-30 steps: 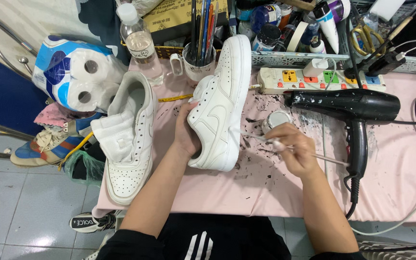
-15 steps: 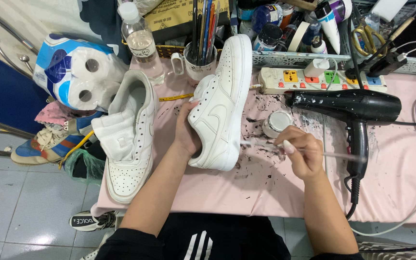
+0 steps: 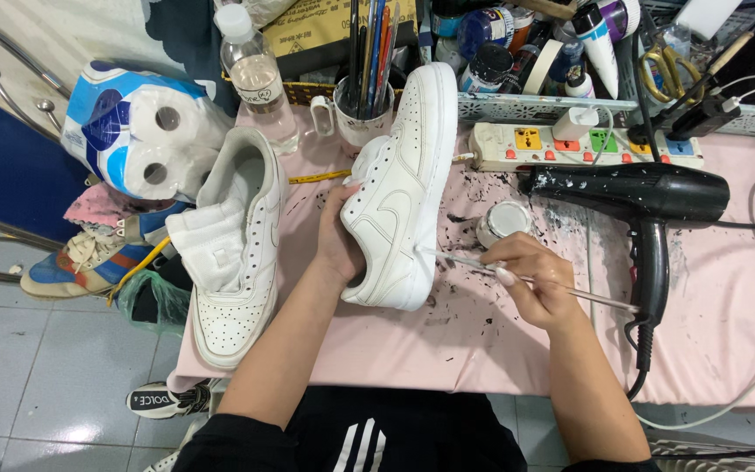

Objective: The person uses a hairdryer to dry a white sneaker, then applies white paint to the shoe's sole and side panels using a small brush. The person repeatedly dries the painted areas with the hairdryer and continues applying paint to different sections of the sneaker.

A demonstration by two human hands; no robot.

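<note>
My left hand (image 3: 335,236) grips a white sneaker (image 3: 404,183) tipped on its side on the pink, paint-spattered table (image 3: 727,332). My right hand (image 3: 536,281) pinches a thin paintbrush (image 3: 474,260) whose tip touches the sneaker's side near the sole. A small open jar of white paint (image 3: 502,222) stands just beyond my right hand. A second white sneaker (image 3: 236,249) lies sole-down to the left of my left arm.
A black hair dryer (image 3: 640,197) and its cable lie to the right. A power strip (image 3: 583,144), a mug of brushes (image 3: 362,109), a plastic bottle (image 3: 257,79) and paint tubes crowd the back. Toilet rolls (image 3: 146,131) and a blue shoe (image 3: 89,253) sit left.
My right hand has moved from the paint jar toward the sneaker, bringing the brush tip onto its side. My left hand and the sneaker have stayed put.
</note>
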